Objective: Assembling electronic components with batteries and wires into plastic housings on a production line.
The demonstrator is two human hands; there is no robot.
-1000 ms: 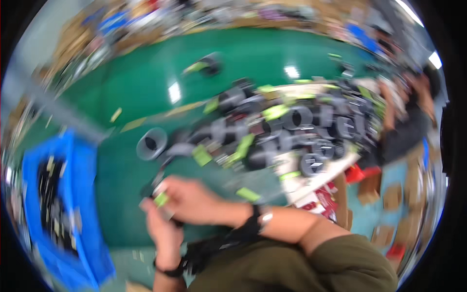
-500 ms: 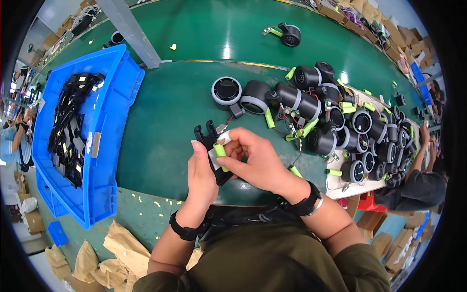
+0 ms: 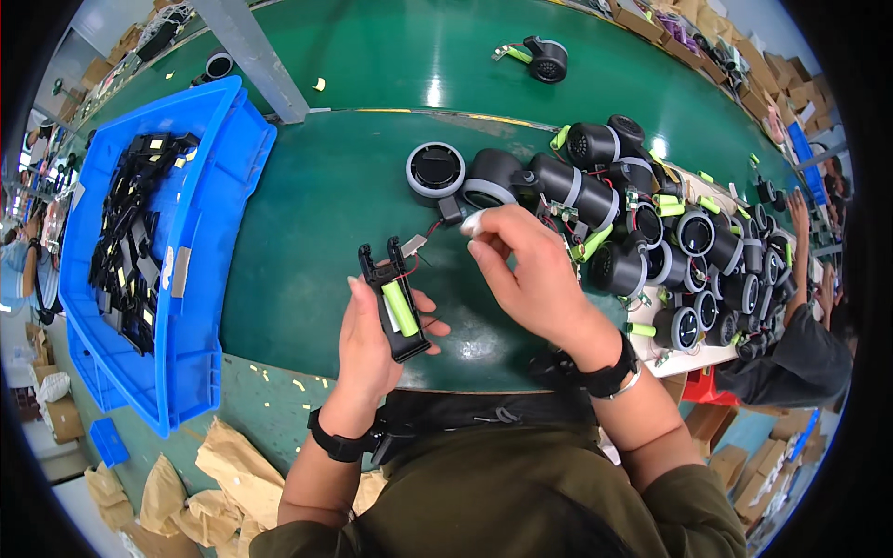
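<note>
Two hands gripping: left black holder with green battery, right wire

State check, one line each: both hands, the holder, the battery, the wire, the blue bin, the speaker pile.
left hand: gripping the black holder
black holder: held up off the table, open side up
green battery: seated in the holder
red wire: runs from the holder up toward the right fingers
right hand: fingertips pinched at the wire end
blue bin: holds black parts
speakers: heaped on the table
</note>
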